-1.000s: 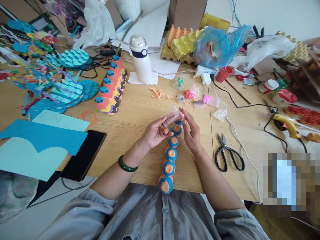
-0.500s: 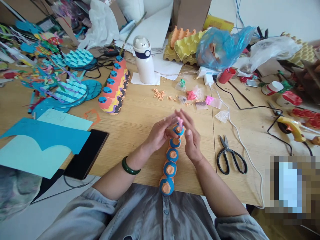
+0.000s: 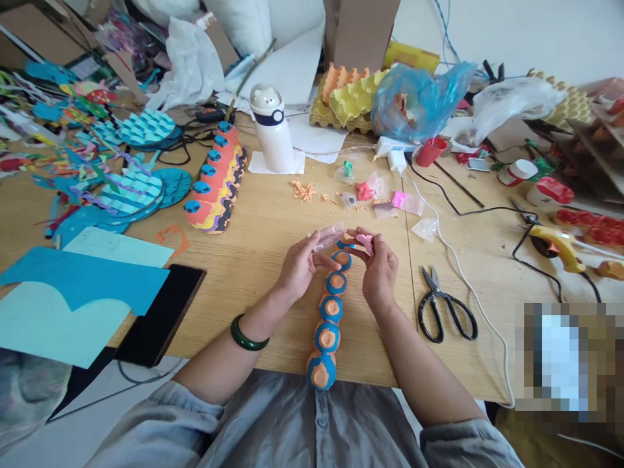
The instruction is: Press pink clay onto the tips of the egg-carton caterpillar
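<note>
A clear plastic wrapper (image 3: 329, 236) is pinched in my left hand (image 3: 298, 263), which wears a dark green bangle on its wrist. My right hand (image 3: 379, 268) grips a small pink lump of clay (image 3: 364, 244) between thumb and fingers. Between and below both hands runs a row of orange and blue painted cups (image 3: 330, 308), reaching from the fingertips to the table's near edge. Its far end is partly covered by my fingers.
Black-handled scissors (image 3: 446, 305) lie right of my right hand. A phone (image 3: 160, 318) and blue paper (image 3: 88, 273) are at left. Farther back stand a white bottle (image 3: 273, 133) and a painted carton strip (image 3: 218, 179). A yellow glue gun (image 3: 556, 247) lies at right.
My hands have moved apart. The pink lump now shows in my right fingers and the clear wrapper in my left. The view has shifted slightly.
</note>
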{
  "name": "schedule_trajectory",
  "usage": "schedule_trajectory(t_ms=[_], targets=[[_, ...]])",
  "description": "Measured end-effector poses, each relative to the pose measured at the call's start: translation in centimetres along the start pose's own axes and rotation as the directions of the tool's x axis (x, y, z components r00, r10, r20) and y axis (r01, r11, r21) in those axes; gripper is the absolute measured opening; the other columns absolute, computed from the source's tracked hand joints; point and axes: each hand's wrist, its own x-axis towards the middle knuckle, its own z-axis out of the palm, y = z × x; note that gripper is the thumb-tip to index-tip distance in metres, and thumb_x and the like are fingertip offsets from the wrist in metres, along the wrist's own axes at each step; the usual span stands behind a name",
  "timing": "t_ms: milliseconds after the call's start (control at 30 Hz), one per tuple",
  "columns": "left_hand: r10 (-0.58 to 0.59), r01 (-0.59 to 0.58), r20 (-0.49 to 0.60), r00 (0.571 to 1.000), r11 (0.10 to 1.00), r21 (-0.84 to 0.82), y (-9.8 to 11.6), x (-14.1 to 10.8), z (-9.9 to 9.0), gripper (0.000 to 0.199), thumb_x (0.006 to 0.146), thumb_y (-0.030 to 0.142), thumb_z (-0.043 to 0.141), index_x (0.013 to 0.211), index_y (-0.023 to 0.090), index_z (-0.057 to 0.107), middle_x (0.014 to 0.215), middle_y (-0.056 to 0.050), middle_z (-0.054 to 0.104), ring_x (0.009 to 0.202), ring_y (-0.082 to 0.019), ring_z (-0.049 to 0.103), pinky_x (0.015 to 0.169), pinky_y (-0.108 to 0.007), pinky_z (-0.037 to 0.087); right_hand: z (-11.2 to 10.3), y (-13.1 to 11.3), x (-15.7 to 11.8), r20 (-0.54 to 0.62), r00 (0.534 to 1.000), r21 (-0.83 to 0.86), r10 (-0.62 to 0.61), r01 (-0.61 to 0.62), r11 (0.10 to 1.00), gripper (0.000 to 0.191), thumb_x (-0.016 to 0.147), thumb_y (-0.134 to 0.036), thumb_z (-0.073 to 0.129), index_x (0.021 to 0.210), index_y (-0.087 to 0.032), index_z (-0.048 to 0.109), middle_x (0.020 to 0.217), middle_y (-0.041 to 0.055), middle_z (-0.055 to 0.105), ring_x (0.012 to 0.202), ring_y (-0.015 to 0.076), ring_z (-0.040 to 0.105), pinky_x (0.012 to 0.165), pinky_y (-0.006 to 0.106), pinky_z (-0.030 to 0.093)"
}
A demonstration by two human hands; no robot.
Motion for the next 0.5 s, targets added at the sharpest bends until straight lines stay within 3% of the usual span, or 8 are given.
schedule_trajectory(t_ms=[67,133,200,300,400,500], targets=[[0.022,-0.021,-0.039,0.999,0.999,0.029,0.1,0.1,-0.2,0.046,0.093,0.056,0.07,0.11,0.014,0.081,0.123,-0.015,0.081,0.057,-0.01,0.068,0.058,-0.026,0.058,-0.4,0.5,0.7,-0.065,0.997,-0.05,0.036,-0.039,0.998,0.046,0.092,-0.062,0.068,0.091,-0.019,0.081,0.086,0.0079,0.083,0.07,0.0177,0.071,0.066,0.034,0.063],[0.032,-0.029,-0.055,0.998,0.998,0.053,0.1,0.2,-0.2,0.047,0.093,0.057,0.069,0.099,0.013,0.081,0.108,-0.015,0.084,0.05,-0.009,0.061,0.052,-0.025,0.052,-0.7,0.7,1.0,-0.044,0.998,-0.083,0.054,-0.057,0.995,0.046,0.09,-0.064,0.07,0.088,-0.019,0.08,0.083,0.007,0.081,0.063,0.0148,0.065,0.061,0.031,0.06],[0.028,-0.025,-0.041,0.999,0.998,0.053,0.2,0.2,-0.1,0.047,0.094,0.057,0.066,0.097,0.013,0.081,0.106,-0.015,0.084,0.05,-0.009,0.06,0.051,-0.025,0.051,-0.8,0.7,1.1,0.038,0.999,-0.119,0.015,-0.01,0.993,0.045,0.091,-0.063,0.068,0.094,-0.02,0.08,0.092,0.0077,0.082,0.069,0.0153,0.067,0.063,0.031,0.06],[-0.011,0.011,0.007,1.0,1.0,0.01,0.2,0.2,0.1,0.046,0.098,0.055,0.06,0.105,0.014,0.082,0.119,-0.015,0.082,0.056,-0.01,0.065,0.054,-0.025,0.053,-0.8,0.4,0.8,0.159,0.983,-0.185,-0.096,0.125,0.975,0.04,0.088,-0.058,0.076,0.11,-0.025,0.077,0.111,0.007,0.079,0.085,0.0173,0.07,0.073,0.033,0.063],[-0.071,0.075,0.08,0.994,0.996,-0.052,0.1,0.2,0.0,0.044,0.101,0.05,0.057,0.112,0.016,0.082,0.121,-0.012,0.082,0.053,-0.009,0.063,0.057,-0.025,0.055,-0.9,0.3,0.9,0.216,0.962,-0.214,-0.166,0.212,0.954,0.044,0.082,-0.047,0.085,0.119,-0.028,0.072,0.113,0.0047,0.076,0.093,0.0179,0.07,0.079,0.032,0.064],[-0.115,0.129,0.141,0.983,0.987,-0.093,0.1,0.3,-0.2,0.042,0.103,0.045,0.055,0.113,0.016,0.083,0.119,-0.012,0.083,0.051,-0.008,0.062,0.056,-0.024,0.056,-1.3,0.2,1.2,0.244,0.949,-0.284,-0.197,0.264,0.922,0.037,0.083,-0.043,0.084,0.115,-0.028,0.071,0.111,0.0047,0.075,0.099,0.0194,0.07,0.079,0.031,0.063]])
